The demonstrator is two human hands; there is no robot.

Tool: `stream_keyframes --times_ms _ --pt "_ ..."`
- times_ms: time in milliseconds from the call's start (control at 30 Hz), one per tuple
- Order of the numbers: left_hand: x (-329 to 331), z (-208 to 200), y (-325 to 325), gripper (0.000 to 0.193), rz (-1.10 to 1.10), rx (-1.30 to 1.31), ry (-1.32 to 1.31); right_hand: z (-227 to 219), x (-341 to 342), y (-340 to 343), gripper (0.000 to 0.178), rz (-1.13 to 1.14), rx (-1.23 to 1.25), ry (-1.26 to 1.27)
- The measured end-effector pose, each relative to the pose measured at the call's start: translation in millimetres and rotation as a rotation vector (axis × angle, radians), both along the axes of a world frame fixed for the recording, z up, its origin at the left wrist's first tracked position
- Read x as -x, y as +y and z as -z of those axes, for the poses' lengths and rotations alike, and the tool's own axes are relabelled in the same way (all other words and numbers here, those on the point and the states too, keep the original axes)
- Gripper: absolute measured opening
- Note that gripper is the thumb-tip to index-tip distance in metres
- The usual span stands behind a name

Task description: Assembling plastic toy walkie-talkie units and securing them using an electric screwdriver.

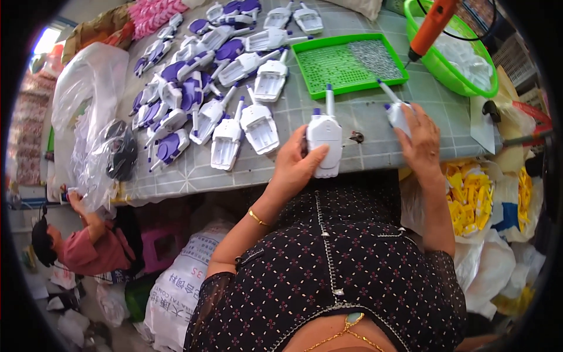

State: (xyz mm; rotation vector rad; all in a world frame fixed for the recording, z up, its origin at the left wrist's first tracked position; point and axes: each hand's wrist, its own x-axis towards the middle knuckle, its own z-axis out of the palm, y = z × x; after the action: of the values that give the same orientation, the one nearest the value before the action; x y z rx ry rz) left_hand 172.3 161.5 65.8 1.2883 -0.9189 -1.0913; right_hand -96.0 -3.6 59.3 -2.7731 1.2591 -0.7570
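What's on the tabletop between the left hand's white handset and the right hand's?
In the head view, one small dark object lies on the grey tabletop between the left handset and right handset, touching neither; it is too small to identify.

The person wore a black patterned garment (381, 276) with gold-coloured jewellery.
Nearer the body than both hands, pale flecks and small reddish motifs covered the cloth; pale braided trim (328, 258) ran from near the left hand (299, 158) to the neckline, and the left sleeve (216, 293) looked sheer. A bracelet (258, 217) circled the forearm behind that hand; farthest from the hands lay a chain (335, 336) with a greenish pendant (353, 318).
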Motion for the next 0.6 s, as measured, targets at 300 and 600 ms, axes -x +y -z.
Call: stream_keyframes --times_ms 300,600 --pt "-15.3 -18.8 -17.9 0.048 0.006 -0.179 -0.994 -48.2 -104.2 0.7 0.038 -0.384 0.124 -0.287" --pt "-43.2 -26.2 30.6 0.031 -0.268 -0.165 0.001 -13.2 -275.2 -27.0 0.021 -0.722 -0.001 0.125"
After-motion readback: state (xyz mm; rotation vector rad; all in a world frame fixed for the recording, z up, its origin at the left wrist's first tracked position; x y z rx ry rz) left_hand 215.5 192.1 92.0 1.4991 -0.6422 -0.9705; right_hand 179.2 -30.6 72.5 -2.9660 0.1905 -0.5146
